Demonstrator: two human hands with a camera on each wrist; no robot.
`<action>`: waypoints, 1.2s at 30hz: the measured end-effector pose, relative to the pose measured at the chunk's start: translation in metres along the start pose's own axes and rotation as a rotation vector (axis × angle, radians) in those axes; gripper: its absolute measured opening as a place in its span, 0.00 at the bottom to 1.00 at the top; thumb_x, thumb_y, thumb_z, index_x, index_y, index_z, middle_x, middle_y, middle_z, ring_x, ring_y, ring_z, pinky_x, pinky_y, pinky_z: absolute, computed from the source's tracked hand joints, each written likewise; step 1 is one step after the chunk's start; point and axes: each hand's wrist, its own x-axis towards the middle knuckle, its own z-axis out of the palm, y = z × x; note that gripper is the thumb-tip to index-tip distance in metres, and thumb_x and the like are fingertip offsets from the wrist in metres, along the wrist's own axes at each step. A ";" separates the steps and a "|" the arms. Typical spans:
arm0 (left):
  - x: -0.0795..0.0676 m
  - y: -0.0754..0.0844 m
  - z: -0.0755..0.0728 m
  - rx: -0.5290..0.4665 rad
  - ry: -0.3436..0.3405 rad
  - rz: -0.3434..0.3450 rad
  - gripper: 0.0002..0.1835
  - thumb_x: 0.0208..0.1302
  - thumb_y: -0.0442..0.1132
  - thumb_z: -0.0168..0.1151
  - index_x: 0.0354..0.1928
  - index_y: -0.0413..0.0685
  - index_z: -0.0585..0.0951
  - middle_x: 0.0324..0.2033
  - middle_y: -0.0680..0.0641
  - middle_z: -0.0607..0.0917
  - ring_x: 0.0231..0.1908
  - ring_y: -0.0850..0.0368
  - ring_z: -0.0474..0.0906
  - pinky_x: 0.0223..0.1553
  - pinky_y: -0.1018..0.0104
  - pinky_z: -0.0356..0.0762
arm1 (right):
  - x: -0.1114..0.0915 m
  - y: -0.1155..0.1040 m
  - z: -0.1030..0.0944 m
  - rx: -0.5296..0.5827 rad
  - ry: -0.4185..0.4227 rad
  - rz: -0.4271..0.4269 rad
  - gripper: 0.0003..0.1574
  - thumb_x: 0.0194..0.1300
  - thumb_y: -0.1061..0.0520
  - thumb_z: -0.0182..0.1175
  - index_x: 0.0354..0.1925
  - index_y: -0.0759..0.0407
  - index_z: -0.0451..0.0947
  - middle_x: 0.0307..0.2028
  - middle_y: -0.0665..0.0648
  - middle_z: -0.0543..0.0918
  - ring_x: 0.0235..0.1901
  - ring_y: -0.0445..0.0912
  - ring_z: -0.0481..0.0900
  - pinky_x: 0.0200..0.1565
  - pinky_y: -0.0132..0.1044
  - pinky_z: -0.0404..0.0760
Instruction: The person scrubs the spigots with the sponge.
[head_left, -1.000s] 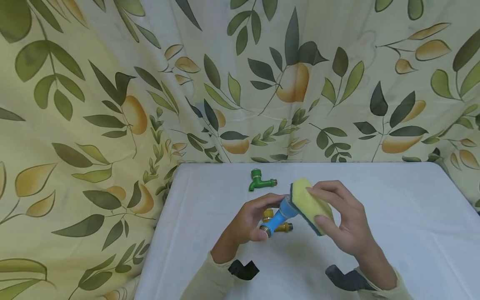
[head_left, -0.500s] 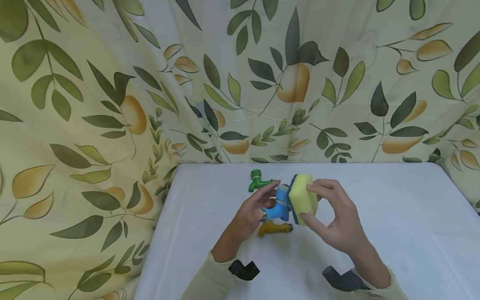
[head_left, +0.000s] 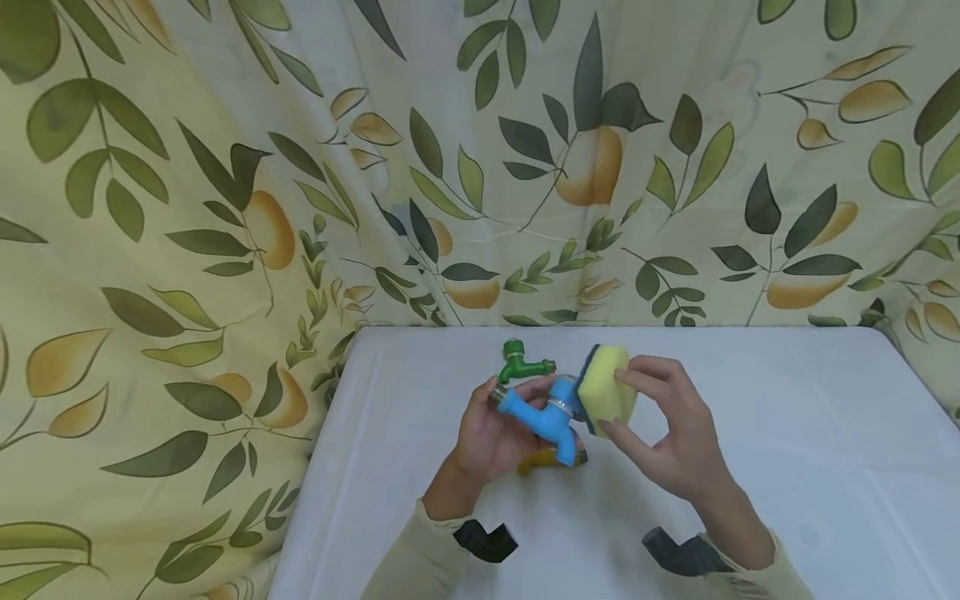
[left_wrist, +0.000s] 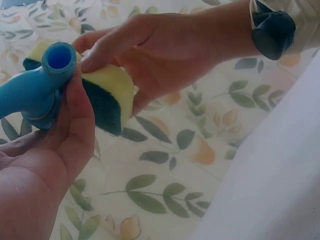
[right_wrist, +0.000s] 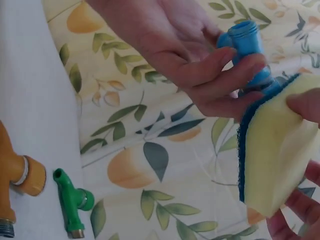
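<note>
My left hand point(head_left: 480, 442) holds a blue plastic tap point(head_left: 547, 421) above the table, fingers behind its body. The tap's threaded end points up and left, its spout down. Against the capped end lies a sponge point(head_left: 609, 387), yellow with a dark scouring side turned to the tap. My right hand point(head_left: 682, 442) pinches the sponge between thumb and fingers from the right. In the left wrist view the open spout of the tap point(left_wrist: 59, 59) faces the camera. The right wrist view shows the dark side of the sponge point(right_wrist: 272, 150) right at the tap point(right_wrist: 247, 45).
A green tap point(head_left: 517, 363) lies farther back on the white table point(head_left: 787, 433). Under the left hand lies an orange-yellow tap point(head_left: 538, 462), partly hidden by the blue one. A leaf-patterned curtain point(head_left: 480, 167) hangs behind the table and along its left side.
My left hand has turned the blue tap, so its threaded end now points up-left instead of down-left. The sponge has tipped more upright and shifted slightly left with my right hand.
</note>
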 end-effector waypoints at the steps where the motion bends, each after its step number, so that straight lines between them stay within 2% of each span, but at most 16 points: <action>1: 0.000 0.000 0.000 -0.012 0.001 -0.004 0.42 0.77 0.67 0.26 0.77 0.45 0.61 0.61 0.50 0.79 0.54 0.52 0.83 0.61 0.57 0.78 | 0.000 0.000 0.000 -0.006 0.001 -0.001 0.42 0.67 0.29 0.59 0.56 0.64 0.80 0.51 0.67 0.78 0.58 0.34 0.71 0.54 0.16 0.70; 4: 0.002 -0.001 -0.001 -0.051 0.004 -0.015 0.42 0.77 0.67 0.25 0.78 0.44 0.56 0.60 0.47 0.78 0.52 0.49 0.84 0.61 0.56 0.78 | 0.000 0.000 0.000 -0.017 0.006 0.009 0.41 0.66 0.29 0.60 0.57 0.62 0.80 0.51 0.66 0.78 0.57 0.34 0.71 0.52 0.16 0.69; 8: 0.003 -0.002 -0.001 -0.086 0.048 -0.012 0.41 0.77 0.66 0.28 0.82 0.49 0.46 0.63 0.47 0.74 0.58 0.49 0.81 0.63 0.55 0.77 | 0.000 0.000 -0.001 -0.062 -0.025 0.054 0.33 0.58 0.44 0.73 0.58 0.57 0.82 0.51 0.62 0.79 0.53 0.42 0.76 0.53 0.15 0.69; 11: 0.004 -0.003 0.000 -0.091 0.096 -0.012 0.43 0.75 0.66 0.39 0.82 0.53 0.44 0.65 0.48 0.69 0.62 0.50 0.77 0.64 0.53 0.76 | 0.002 0.000 -0.003 -0.152 -0.015 0.129 0.36 0.48 0.57 0.77 0.58 0.55 0.83 0.51 0.61 0.79 0.50 0.50 0.77 0.52 0.12 0.66; 14: 0.005 -0.005 -0.001 -0.102 0.142 0.009 0.44 0.72 0.66 0.49 0.80 0.52 0.50 0.64 0.48 0.67 0.62 0.49 0.77 0.64 0.52 0.77 | 0.002 -0.001 -0.004 -0.214 0.046 0.218 0.36 0.48 0.61 0.76 0.59 0.56 0.82 0.50 0.64 0.78 0.48 0.52 0.76 0.47 0.13 0.65; 15: 0.006 -0.006 -0.001 -0.113 0.161 0.026 0.43 0.71 0.65 0.51 0.79 0.52 0.53 0.62 0.49 0.68 0.62 0.48 0.77 0.64 0.52 0.77 | 0.002 -0.001 -0.004 -0.213 0.065 0.240 0.36 0.49 0.61 0.75 0.59 0.57 0.82 0.50 0.65 0.78 0.48 0.52 0.76 0.45 0.15 0.65; 19: 0.008 -0.010 -0.002 -0.154 0.252 0.119 0.29 0.74 0.60 0.50 0.67 0.51 0.65 0.56 0.50 0.72 0.60 0.47 0.78 0.65 0.52 0.78 | -0.002 -0.009 -0.001 -0.188 0.090 0.302 0.36 0.53 0.61 0.72 0.62 0.57 0.80 0.51 0.66 0.77 0.48 0.49 0.72 0.42 0.22 0.66; 21: 0.010 -0.014 -0.001 -0.154 0.311 0.153 0.26 0.75 0.58 0.51 0.65 0.51 0.65 0.56 0.50 0.72 0.61 0.46 0.77 0.66 0.53 0.77 | -0.005 -0.016 0.004 -0.176 0.095 0.320 0.36 0.53 0.61 0.72 0.62 0.58 0.79 0.50 0.66 0.76 0.48 0.48 0.71 0.42 0.24 0.66; 23: 0.013 -0.017 0.001 -0.148 0.369 0.168 0.29 0.73 0.57 0.58 0.65 0.52 0.62 0.58 0.49 0.71 0.62 0.49 0.75 0.67 0.56 0.76 | -0.008 -0.023 0.010 -0.162 0.090 0.316 0.37 0.52 0.60 0.72 0.62 0.58 0.78 0.50 0.66 0.75 0.48 0.47 0.71 0.43 0.25 0.67; 26: 0.016 -0.022 0.004 -0.106 0.426 0.167 0.43 0.66 0.58 0.68 0.71 0.51 0.54 0.59 0.50 0.69 0.60 0.54 0.75 0.66 0.63 0.76 | -0.012 -0.032 0.021 -0.141 0.067 0.265 0.37 0.51 0.58 0.73 0.62 0.56 0.79 0.50 0.64 0.75 0.49 0.47 0.71 0.46 0.22 0.69; 29: 0.017 -0.025 0.007 -0.068 0.433 0.166 0.52 0.62 0.59 0.71 0.75 0.46 0.50 0.57 0.52 0.72 0.57 0.60 0.75 0.63 0.69 0.76 | -0.014 -0.037 0.029 -0.125 0.060 0.180 0.35 0.53 0.52 0.71 0.61 0.55 0.80 0.50 0.64 0.75 0.50 0.48 0.73 0.48 0.19 0.70; 31: 0.017 -0.025 0.009 -0.045 0.429 0.176 0.54 0.62 0.60 0.70 0.76 0.43 0.50 0.56 0.53 0.74 0.56 0.61 0.76 0.62 0.69 0.76 | -0.013 -0.036 0.032 -0.135 0.079 0.142 0.34 0.55 0.49 0.69 0.60 0.55 0.81 0.50 0.66 0.75 0.49 0.51 0.74 0.47 0.20 0.70; 33: 0.017 -0.025 0.009 -0.044 0.428 0.193 0.53 0.63 0.60 0.70 0.76 0.42 0.51 0.57 0.51 0.74 0.58 0.59 0.77 0.64 0.66 0.76 | -0.012 -0.033 0.033 -0.173 0.102 0.145 0.34 0.56 0.49 0.68 0.60 0.56 0.81 0.50 0.67 0.76 0.48 0.53 0.74 0.46 0.21 0.69; 36: 0.017 -0.025 0.008 -0.062 0.440 0.203 0.53 0.62 0.60 0.71 0.76 0.43 0.51 0.59 0.48 0.70 0.60 0.54 0.76 0.66 0.61 0.76 | -0.010 -0.028 0.031 -0.229 0.129 0.221 0.34 0.55 0.52 0.70 0.61 0.56 0.80 0.50 0.68 0.75 0.48 0.55 0.75 0.45 0.20 0.68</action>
